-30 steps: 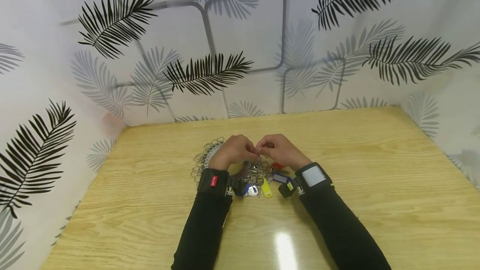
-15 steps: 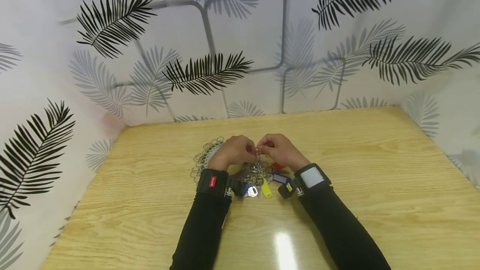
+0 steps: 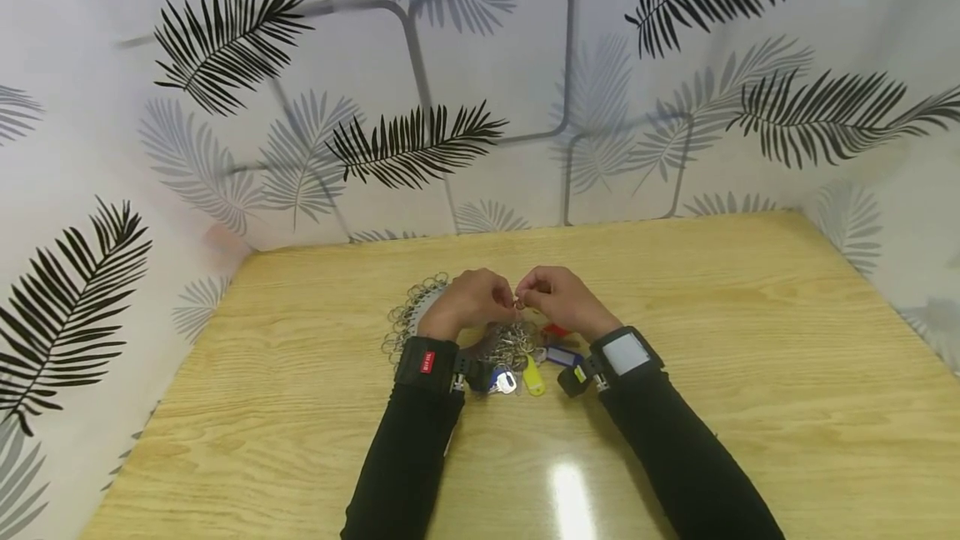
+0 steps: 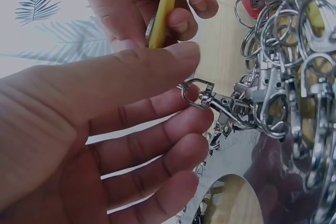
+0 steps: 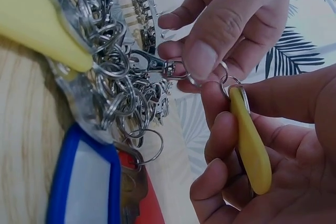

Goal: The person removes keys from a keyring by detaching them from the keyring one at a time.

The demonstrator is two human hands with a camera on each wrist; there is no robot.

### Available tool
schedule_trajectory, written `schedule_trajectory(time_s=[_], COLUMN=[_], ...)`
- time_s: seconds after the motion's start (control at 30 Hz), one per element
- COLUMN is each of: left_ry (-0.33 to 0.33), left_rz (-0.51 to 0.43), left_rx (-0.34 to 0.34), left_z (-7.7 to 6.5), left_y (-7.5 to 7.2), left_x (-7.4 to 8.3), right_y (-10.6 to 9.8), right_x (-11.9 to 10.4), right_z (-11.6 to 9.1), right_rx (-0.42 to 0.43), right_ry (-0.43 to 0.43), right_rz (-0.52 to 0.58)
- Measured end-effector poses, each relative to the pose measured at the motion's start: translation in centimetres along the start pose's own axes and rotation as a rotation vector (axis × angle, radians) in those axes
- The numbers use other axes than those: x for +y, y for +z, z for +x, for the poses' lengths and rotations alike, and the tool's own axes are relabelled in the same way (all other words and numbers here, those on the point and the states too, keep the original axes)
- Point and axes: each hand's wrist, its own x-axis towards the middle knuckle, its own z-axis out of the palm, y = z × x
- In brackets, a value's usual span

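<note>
My left hand (image 3: 471,298) pinches a metal key ring (image 5: 224,71) between thumb and index finger. That ring is linked to a swivel snap hook (image 4: 207,98), which reaches toward a heap of metal hooks and rings (image 5: 118,77). My right hand (image 3: 561,300) holds a yellow key tag (image 5: 251,142); a small ring (image 5: 231,83) at the tag's top sits close against the left hand's ring. Whether the two rings are threaded together I cannot tell. A flat metal piece, mostly hidden, lies against the tag inside the right fingers.
On the wooden table (image 3: 712,340), below my hands, lie another yellow tag (image 3: 533,377), blue tags (image 3: 561,356), a red tag (image 3: 555,330) and a silver key (image 3: 504,382). A curved grey holder (image 3: 426,307) edged with several rings stands left. A leaf-patterned backdrop (image 3: 480,65) rises behind.
My right fingertips have shifted very slightly up and away from the left ones, so a bit of metal shows between them. The things on the table have not moved.
</note>
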Motion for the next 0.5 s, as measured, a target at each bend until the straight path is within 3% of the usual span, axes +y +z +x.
schedule_trajectory(time_s=[0.2, 0.5], left_ry=[0.033, 0.099], left_rz=[0.007, -0.021], left_rx=[-0.014, 0.030], left_z=[0.36, 0.69], left_y=[0.18, 0.59], left_x=[-0.01, -0.46], right_y=[-0.03, -0.08], right_x=[0.09, 0.55], right_z=[0.02, 0.12], right_rx=[0.006, 0.008], right_ry=[0.015, 0.010], right_rz=[0.003, 0.046])
